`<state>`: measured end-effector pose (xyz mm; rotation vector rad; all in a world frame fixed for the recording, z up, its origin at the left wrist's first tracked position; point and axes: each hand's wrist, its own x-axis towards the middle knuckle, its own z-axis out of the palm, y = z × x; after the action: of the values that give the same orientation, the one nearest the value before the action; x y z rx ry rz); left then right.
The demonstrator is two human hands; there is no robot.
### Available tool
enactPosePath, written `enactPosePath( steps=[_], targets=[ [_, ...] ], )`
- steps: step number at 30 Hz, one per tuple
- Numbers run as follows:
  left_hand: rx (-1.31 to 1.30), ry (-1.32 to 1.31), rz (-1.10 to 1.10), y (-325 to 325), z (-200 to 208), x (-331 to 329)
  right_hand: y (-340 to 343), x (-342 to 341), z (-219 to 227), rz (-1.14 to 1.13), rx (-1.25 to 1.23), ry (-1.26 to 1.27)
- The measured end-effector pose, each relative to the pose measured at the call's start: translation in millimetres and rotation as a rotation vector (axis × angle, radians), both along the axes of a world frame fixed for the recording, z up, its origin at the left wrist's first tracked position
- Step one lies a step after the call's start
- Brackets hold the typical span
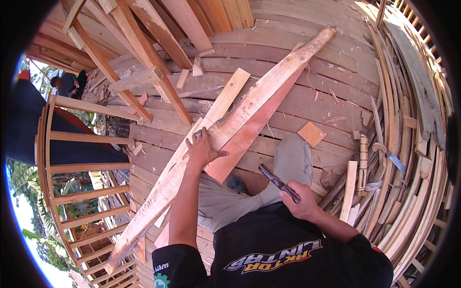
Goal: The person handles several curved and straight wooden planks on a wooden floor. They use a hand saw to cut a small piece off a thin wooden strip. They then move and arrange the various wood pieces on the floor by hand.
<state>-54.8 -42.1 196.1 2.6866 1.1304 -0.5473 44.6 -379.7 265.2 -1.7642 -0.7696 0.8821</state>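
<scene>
A long, pale plank (163, 189) with rough bark edges runs diagonally from the lower left to the upper right. My left hand (200, 150) lies on its middle with the fingers spread, a ring on one of them. Under the plank's right side shows a reddish board (280, 113). In front of my right thigh, my right hand (300, 200) is closed around a dark brown, slender tool (273, 180). The tool points up and to the left, apart from the plank; its exact kind is unclear. A lighter slat (229, 93) sticks out beside the plank.
Long timber strips (413, 201) are piled along the right, with a curved blade (396, 162) among them. A square wood scrap (312, 134) lies on the board floor (336, 91). Beams (144, 53) lean at the upper left, above a slatted railing (91, 169). Another person (67, 84) is far left.
</scene>
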Motion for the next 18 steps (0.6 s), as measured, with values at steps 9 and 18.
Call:
enactPosePath(
  steps=[9, 18],
  targets=[
    [-0.043, -0.079, 0.091, 9.1, -39.0, 17.1, -3.8, 9.5, -3.3, 0.040, -0.037, 0.026],
    [-0.066, -0.099, 0.126, 13.0, -47.4, 15.1, -4.3, 6.1, 4.8, 0.060, -0.094, 0.075]
  ],
)
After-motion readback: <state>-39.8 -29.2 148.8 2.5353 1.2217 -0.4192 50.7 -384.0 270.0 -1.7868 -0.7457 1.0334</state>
